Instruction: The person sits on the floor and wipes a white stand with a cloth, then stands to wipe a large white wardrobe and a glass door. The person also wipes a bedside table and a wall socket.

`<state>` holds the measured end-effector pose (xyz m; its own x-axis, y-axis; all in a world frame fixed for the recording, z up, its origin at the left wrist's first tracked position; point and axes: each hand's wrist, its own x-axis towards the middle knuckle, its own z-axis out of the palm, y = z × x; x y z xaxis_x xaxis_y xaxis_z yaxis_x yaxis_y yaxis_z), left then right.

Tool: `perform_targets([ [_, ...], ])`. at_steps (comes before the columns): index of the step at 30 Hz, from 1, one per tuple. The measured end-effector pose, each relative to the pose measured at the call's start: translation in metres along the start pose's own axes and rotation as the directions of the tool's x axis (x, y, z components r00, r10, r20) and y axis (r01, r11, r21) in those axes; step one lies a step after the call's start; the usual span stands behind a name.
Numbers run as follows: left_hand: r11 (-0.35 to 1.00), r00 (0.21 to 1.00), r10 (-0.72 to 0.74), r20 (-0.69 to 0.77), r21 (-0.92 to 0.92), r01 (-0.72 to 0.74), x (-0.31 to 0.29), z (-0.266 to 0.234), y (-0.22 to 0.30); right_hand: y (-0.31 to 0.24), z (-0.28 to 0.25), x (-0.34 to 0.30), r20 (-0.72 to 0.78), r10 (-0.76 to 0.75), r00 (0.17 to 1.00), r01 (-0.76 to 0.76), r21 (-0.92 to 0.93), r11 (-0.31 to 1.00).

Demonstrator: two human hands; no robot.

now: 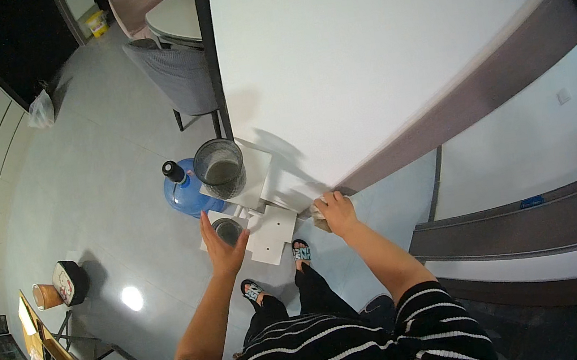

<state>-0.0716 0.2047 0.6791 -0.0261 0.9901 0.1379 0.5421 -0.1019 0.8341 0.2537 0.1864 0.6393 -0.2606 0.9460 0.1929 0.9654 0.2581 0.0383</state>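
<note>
My left hand (224, 252) is curved around the near side of a dark, see-through cup (228, 229). Its fingers lie along the left of the cup and its thumb along the right. Under and beside the cup is a white tiered stand (272, 234) with square plates. To the right, my right hand (337, 211) grips a crumpled beige cloth (321, 221), close to the bottom of the white wall. A dark mesh bin (219, 161) rests on a higher white plate of the stand. Just left of it stands a large blue water bottle (185, 193) with a black top.
A tall white wall (358, 47) with a dark edge rises ahead. Beyond the bottle are a grey chair (176, 74) and a round table (176, 16). A brown pot (46, 295) and a black container (71, 283) stand at left. My sandalled feet are just below the stand.
</note>
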Motion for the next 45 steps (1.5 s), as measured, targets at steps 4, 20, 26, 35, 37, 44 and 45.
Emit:
perform_targets([
  [4, 1.000, 1.000, 0.029, -0.010, 0.003, -0.029, -0.010, 0.002, -0.014, -0.013, -0.075, 0.050, -0.227, -0.005, 0.974, 0.008, 0.015, 1.000],
  [20, 0.998, 0.998, 0.063, 0.028, 0.016, -0.063, -0.028, -0.015, -0.013, -0.013, -0.053, 0.025, 0.122, -0.111, 0.986, 0.112, -0.004, 0.994],
  [26, 0.990, 0.987, 0.128, 0.097, -0.070, -0.122, -0.029, -0.013, 0.016, 0.030, -0.206, 0.052, -0.716, -0.077, 0.694, -0.027, -0.133, 0.991],
  [35, 0.958, 0.933, 0.280, 0.225, -0.122, -0.258, -0.017, -0.011, 0.059, 0.049, -0.125, -0.030, -0.282, -0.124, 0.951, 0.113, -0.054, 0.992],
  [37, 0.930, 0.918, 0.360, 0.168, -0.144, -0.339, -0.015, -0.012, 0.049, 0.049, -0.168, -0.021, -0.311, 0.001, 0.951, 0.001, 0.006, 1.000],
  [44, 0.854, 0.869, 0.488, 0.086, -0.250, -0.455, -0.004, 0.003, 0.092, 0.068, -0.359, 0.060, -0.873, -0.230, 0.431, -0.132, -0.313, 0.940],
  [45, 0.831, 0.850, 0.521, 0.077, -0.274, -0.485, -0.001, 0.005, 0.105, 0.069, -0.347, 0.063, -0.856, -0.238, 0.459, -0.146, -0.337, 0.930],
])
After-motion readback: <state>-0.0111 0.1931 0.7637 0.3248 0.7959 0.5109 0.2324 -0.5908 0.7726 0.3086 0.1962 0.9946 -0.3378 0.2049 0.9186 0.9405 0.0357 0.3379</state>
